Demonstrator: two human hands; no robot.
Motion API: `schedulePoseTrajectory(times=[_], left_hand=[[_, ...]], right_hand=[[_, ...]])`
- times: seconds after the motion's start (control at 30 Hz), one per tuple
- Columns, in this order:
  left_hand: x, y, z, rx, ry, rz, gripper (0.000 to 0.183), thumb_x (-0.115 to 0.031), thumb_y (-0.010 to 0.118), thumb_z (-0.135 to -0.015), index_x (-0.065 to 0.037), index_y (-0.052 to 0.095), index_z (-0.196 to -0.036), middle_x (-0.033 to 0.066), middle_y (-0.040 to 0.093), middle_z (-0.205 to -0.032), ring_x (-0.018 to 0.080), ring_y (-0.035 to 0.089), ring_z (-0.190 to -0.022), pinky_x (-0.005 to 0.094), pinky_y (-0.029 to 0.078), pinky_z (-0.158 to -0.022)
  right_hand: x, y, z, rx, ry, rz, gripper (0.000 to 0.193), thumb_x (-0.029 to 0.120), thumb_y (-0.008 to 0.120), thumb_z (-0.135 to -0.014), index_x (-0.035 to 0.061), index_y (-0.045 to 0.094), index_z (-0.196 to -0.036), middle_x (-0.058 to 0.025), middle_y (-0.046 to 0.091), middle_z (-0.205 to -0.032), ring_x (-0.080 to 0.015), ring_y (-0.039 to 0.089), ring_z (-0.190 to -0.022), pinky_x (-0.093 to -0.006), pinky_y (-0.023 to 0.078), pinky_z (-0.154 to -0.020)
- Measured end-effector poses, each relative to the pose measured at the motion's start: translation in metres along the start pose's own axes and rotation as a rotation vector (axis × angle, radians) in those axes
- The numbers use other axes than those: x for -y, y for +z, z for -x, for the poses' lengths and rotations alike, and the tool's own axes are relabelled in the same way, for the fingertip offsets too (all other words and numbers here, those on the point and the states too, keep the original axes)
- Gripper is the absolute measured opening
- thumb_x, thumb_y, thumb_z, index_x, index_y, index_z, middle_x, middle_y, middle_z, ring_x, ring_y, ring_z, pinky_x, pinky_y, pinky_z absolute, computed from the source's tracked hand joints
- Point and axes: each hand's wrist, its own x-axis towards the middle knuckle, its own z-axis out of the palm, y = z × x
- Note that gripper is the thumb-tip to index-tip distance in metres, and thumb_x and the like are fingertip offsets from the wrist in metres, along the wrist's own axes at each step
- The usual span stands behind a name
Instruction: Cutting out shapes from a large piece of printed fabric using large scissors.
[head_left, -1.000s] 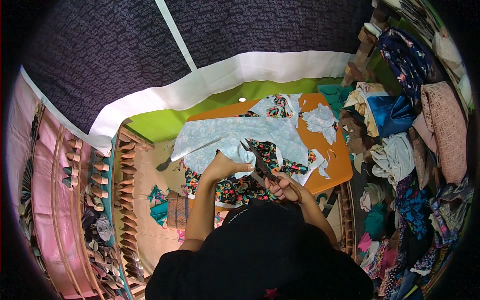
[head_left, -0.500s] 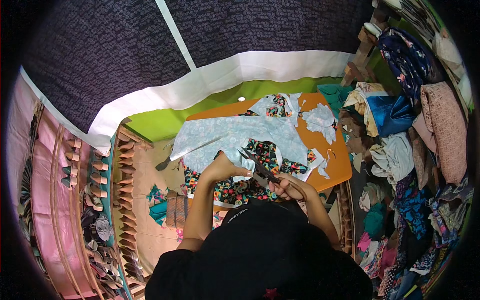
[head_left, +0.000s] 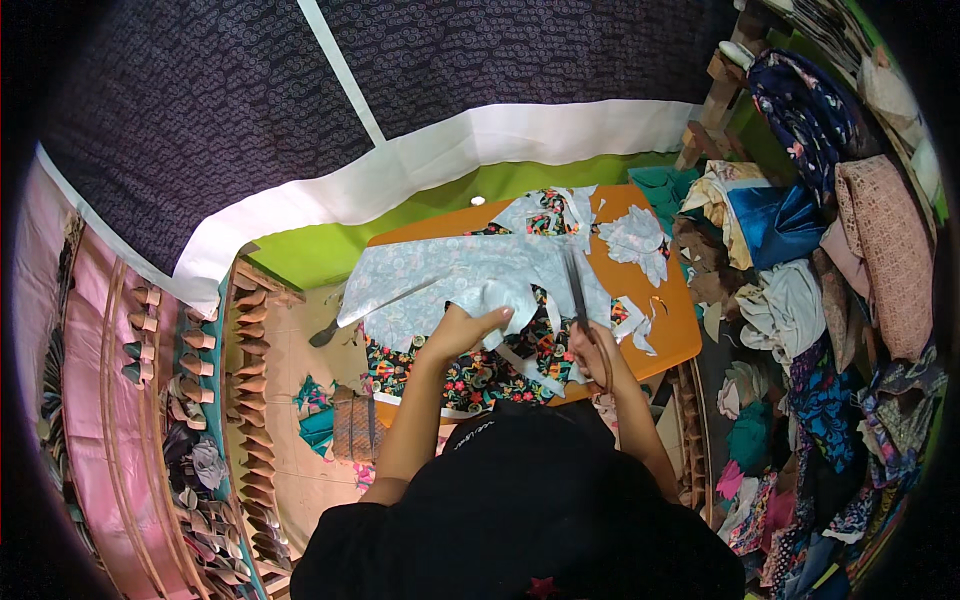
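Observation:
My right hand (head_left: pixel 592 347) is closed round the handles of a pair of large dark scissors (head_left: pixel 577 288). Their blades point away from me over the cloth and look slightly blurred. My left hand (head_left: pixel 468 328) has its thumb on top of a lifted, crumpled edge of fabric (head_left: pixel 508 303), with the other fingers partly hidden beneath it. This fabric has a pale blue-white reverse and a black floral face. More floral cloth (head_left: pixel 470 375) lies between my hands at the near edge of the orange table (head_left: pixel 670 325).
Pale cut scraps (head_left: pixel 637 240) lie at the table's right. A long blade-like tool (head_left: pixel 385 305) with a dark handle rests across the left part of the cloth. Shoe lasts (head_left: pixel 250 400) line the left rack. Fabric heaps (head_left: pixel 790 315) crowd the right, and a woven basket (head_left: pixel 355 422) stands below left.
The scissors have swung from pointing up-left beside my left hand to pointing straight away, farther right. My left hand has shifted slightly right, turning up the fabric edge.

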Motion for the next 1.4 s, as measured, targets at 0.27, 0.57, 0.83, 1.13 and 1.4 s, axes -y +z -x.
schedulePoseTrajectory(times=[0.27, 0.57, 0.83, 1.13, 1.4], left_hand=[[-0.001, 0.053, -0.014, -0.063, 0.288, 0.554, 0.03, -0.018, 0.058, -0.079, 0.0, 0.049, -0.102, 0.0054, 0.055, -0.093, 0.0131, 0.051, -0.084, 0.0277, 0.042, -0.074], [0.015, 0.079, -0.045, -0.213, 0.242, 0.5, 0.031, -0.015, 0.052, -0.083, 0.002, 0.045, -0.108, 0.0081, 0.054, -0.095, 0.0151, 0.051, -0.084, 0.0263, 0.042, -0.073], [0.013, 0.072, -0.054, -0.24, 0.018, 0.386, 0.042, -0.008, 0.051, -0.08, 0.003, 0.037, -0.117, 0.0129, 0.053, -0.101, 0.0203, 0.053, -0.087, 0.0305, 0.044, -0.072], [-0.002, 0.089, -0.057, -0.132, 0.181, 0.733, 0.057, 0.01, 0.043, -0.065, 0.0, 0.035, -0.12, 0.0112, 0.051, -0.102, 0.0196, 0.053, -0.087, 0.0288, 0.043, -0.074], [-0.024, 0.101, -0.059, -0.202, 0.163, 0.874, 0.044, 0.002, 0.053, -0.069, 0.001, 0.042, -0.112, 0.01, 0.052, -0.099, 0.0193, 0.053, -0.089, 0.03, 0.045, -0.074]], right_hand=[[-0.004, 0.012, -0.029, -0.286, -0.22, 0.026, 0.024, 0.007, 0.065, -0.066, 0.0069, 0.041, -0.07, 0.002, 0.045, -0.062, -0.0055, 0.039, -0.047, -0.0206, 0.033, -0.042], [0.01, -0.004, -0.03, -0.47, -0.089, 0.075, 0.031, 0.008, 0.07, -0.063, 0.0065, 0.04, -0.069, 0.0046, 0.037, -0.058, -0.0057, 0.034, -0.053, -0.0233, 0.029, -0.047], [-0.038, -0.124, -0.075, -0.604, 0.011, 0.665, 0.045, 0.031, 0.075, -0.057, -0.0026, 0.05, -0.072, -0.012, 0.054, -0.061, -0.0254, 0.055, -0.061, -0.0328, 0.043, -0.056], [0.003, -0.159, -0.093, -0.469, 0.0, 0.615, 0.047, 0.042, 0.066, -0.067, -0.0028, 0.053, -0.075, -0.0144, 0.056, -0.064, -0.0262, 0.056, -0.062, -0.0363, 0.043, -0.059], [0.031, -0.133, -0.042, -0.024, 0.095, 0.784, 0.047, 0.043, 0.062, -0.07, -0.0002, 0.048, -0.058, -0.0133, 0.049, -0.052, -0.026, 0.05, -0.052, -0.0362, 0.038, -0.052]])
